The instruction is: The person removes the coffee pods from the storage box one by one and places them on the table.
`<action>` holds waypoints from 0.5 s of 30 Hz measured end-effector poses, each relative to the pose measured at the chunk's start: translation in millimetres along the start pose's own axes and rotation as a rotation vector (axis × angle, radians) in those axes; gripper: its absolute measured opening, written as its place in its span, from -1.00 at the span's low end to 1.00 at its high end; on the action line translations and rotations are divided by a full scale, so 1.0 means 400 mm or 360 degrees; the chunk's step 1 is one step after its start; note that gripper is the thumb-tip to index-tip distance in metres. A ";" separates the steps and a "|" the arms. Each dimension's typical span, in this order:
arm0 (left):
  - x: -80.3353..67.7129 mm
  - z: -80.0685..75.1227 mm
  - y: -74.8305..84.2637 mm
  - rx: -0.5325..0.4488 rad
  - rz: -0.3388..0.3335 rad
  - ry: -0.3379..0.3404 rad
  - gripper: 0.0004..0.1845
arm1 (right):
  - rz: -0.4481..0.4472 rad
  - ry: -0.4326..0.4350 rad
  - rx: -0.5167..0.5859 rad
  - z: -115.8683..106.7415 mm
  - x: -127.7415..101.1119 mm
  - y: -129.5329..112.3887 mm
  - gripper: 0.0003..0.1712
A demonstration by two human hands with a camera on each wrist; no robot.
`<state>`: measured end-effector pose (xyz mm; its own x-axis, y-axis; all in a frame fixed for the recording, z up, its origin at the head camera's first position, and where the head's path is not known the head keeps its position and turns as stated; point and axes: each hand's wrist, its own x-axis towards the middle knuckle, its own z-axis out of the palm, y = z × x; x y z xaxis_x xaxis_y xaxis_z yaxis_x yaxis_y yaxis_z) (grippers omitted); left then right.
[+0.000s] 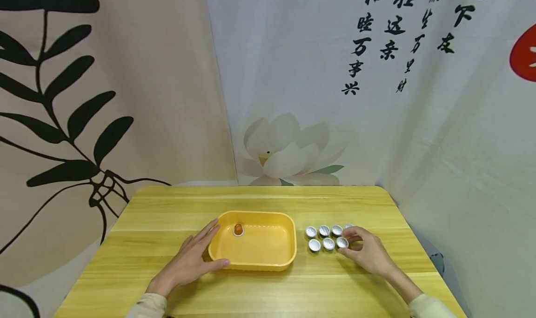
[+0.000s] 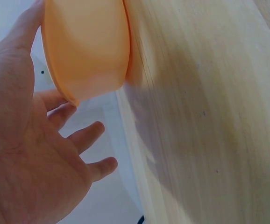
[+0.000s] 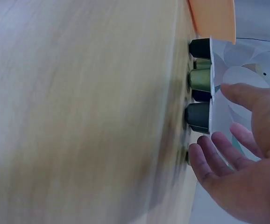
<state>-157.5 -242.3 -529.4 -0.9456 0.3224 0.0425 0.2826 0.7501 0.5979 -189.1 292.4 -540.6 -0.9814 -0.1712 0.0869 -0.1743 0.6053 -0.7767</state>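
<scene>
Here, your left hand (image 1: 188, 262) lies against the near left corner of the yellow tray (image 1: 252, 261), fingers straight and spread, thumb along the tray's front wall. The left wrist view shows the same: palm open, fingers loose, the tray's rounded corner touching the thumb side. It grips nothing.

The tray sits mid-counter (image 1: 167, 206). Inside it, near the back left, stands one orange capsule (image 1: 238, 229) by itself.

Your right hand (image 1: 368, 252) is at the right end of the capsule cluster (image 1: 324, 237), which sits just right of the tray in two short rows, foil tops up. Fingers are curved over the rightmost capsules; thumb and forefinger meet around the near-row end capsule (image 1: 342, 242). In the right wrist view the fingers look only loosely bent beside the dark capsule bodies, so whether the pinch is firm you cannot tell.

Behind the counter hang printed cloth backdrops (image 1: 293, 99).
</scene>
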 end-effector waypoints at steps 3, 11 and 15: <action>0.000 0.000 0.000 0.0011 0.0004 0.0003 0.22 | -0.0053 -0.0003 -0.0075 -0.014 -0.004 -0.007 -0.31; 0.001 0.001 0.001 0.0008 0.0013 0.0004 0.22 | -0.0211 0.0078 -0.0275 -0.038 0.007 -0.056 -0.38; -0.001 0.001 0.000 0.0004 0.0013 0.0005 0.22 | -0.0294 0.0081 -0.0337 -0.039 0.023 -0.092 -0.35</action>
<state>-157.0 -242.3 -529.7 -0.9438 0.3268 0.0500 0.2909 0.7490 0.5953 -193.0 281.0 -501.5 -0.9333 -0.2577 0.2502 -0.3583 0.7174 -0.5975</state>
